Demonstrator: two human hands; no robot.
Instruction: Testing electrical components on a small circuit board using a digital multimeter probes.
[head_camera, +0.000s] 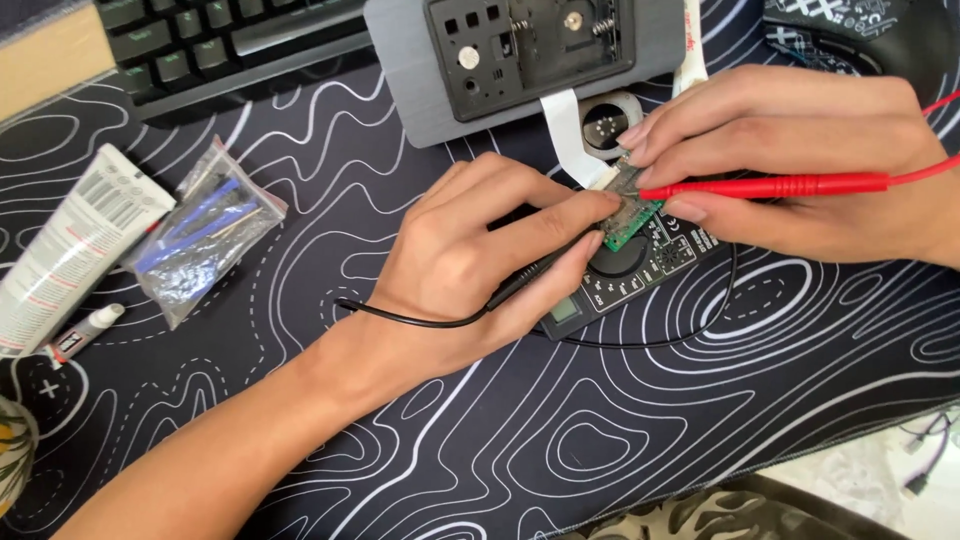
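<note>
A small green circuit board (630, 222) lies on top of a black multimeter (640, 275) on the desk mat. My left hand (470, 265) grips a black test probe (535, 278) between thumb and fingers, its tip at the board; the black lead (400, 318) loops under my wrist. My right hand (790, 160) pinches a red test probe (770, 186), its tip touching the same board from the right. A white ribbon cable (568, 135) runs from the board up toward a grey device case (420, 80) with an open black compartment.
A black mat with white contour lines (560, 430) covers the desk. A keyboard (210, 45) lies at the top left. A white box (70, 245), a small glue tube (85, 333) and a clear bag of tools (200, 240) lie at the left. A black mouse (860, 30) sits top right.
</note>
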